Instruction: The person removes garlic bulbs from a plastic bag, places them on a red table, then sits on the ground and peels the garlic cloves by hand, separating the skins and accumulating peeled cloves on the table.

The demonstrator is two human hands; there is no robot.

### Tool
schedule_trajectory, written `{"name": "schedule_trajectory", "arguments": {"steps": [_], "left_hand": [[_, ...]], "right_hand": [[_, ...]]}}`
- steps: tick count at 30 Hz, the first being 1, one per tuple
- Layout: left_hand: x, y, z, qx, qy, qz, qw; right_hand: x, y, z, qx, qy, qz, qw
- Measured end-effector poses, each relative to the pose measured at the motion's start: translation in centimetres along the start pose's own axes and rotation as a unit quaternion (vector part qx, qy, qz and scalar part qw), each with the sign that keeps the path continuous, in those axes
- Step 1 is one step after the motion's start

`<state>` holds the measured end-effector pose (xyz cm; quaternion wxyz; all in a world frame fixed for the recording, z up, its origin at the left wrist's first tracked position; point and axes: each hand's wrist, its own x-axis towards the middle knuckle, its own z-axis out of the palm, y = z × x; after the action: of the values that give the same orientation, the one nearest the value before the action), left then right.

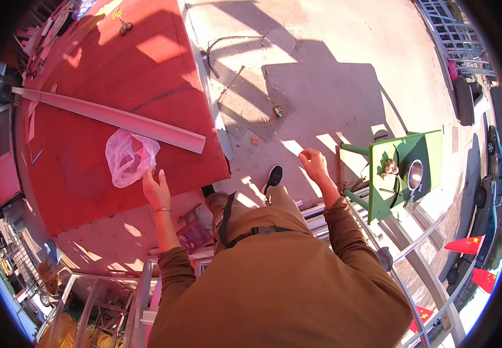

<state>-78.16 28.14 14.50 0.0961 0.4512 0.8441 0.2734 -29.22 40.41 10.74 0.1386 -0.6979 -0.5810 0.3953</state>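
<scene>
a: head view, entry one. largest first: red table (106, 75) fills the upper left of the frame, its near edge running down toward centre.

b: next in size?

a: long grey angle strip (112, 118), lying on the table. long axis runs from the left edge of the frame down-right, ending near centre; that end points toward the table's right edge.

b: and the bag?

a: thin pinkish plastic bag (129, 156), crumpled, just below the strip, left of centre. no clear long axis; its loose mouth cannot be told.

b: hands?

a: left hand (157, 188) rests on the table at the bag's lower right corner, fingers apart and flat, touching or just beside the film — cannot tell which. bag lies up-left of that hand. right hand (313, 162) is right of centre, off the table, over pale pavement, fingers curled loosely together, nothing seen in it. left is far nearer the bag.

b: smaller items?

a: green stand (434, 152) at right with a metal bowl (415, 173); scissors (125, 26) at top left.
</scene>
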Motion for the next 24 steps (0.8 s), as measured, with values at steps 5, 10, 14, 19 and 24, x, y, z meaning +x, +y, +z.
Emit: {"name": "schedule_trajectory", "arguments": {"steps": [5,10,14,19,24], "left_hand": [[-3.4,18.2,6.6,-0.163,-0.171,0.012,0.972],[-2.9,29.7,11.7,-0.287,-0.256,0.144,0.912],[0.3,34.9,14.6,-0.391,-0.389,0.074,0.831],[8.1,38.4,17.8,-0.54,-0.48,0.013,0.691],[14.6,42.4,18.9,-0.423,-0.488,0.095,0.758]], "right_hand": [[10.1,-1.7,-3.3,0.045,0.03,-0.052,0.997],[18.3,-8.1,-2.9,0.068,0.023,-0.046,0.996],[24.1,-10.9,-0.5,0.18,-0.012,-0.047,0.982],[29.7,-15.2,-1.1,0.197,-0.073,0.033,0.977],[36.5,-16.6,-1.2,0.169,-0.09,0.068,0.979]]}}
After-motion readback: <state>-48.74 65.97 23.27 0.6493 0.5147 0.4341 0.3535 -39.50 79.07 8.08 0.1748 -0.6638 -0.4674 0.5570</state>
